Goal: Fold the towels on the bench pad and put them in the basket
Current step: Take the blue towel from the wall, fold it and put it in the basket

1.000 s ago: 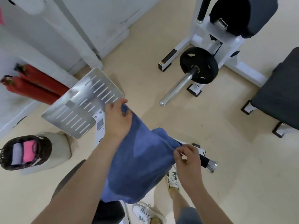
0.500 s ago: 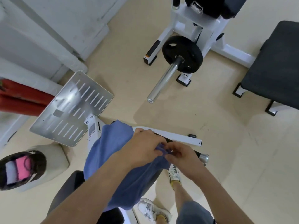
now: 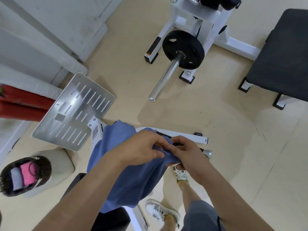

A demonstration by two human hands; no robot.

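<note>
The left hand point(image 3: 143, 149) and the right hand point(image 3: 189, 155) pinch the corners of the towel point(image 3: 126, 177) together in the air, so that it hangs doubled for the fold; the basket point(image 3: 61, 164) stands on the floor point(image 3: 175, 117) at left.

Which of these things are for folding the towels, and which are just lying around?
For the job: blue towel, left hand and right hand holding it, basket, pink towel inside it.
Just lying about: weight plate, steel bar, slotted metal plate, black bench, red tubes.
</note>
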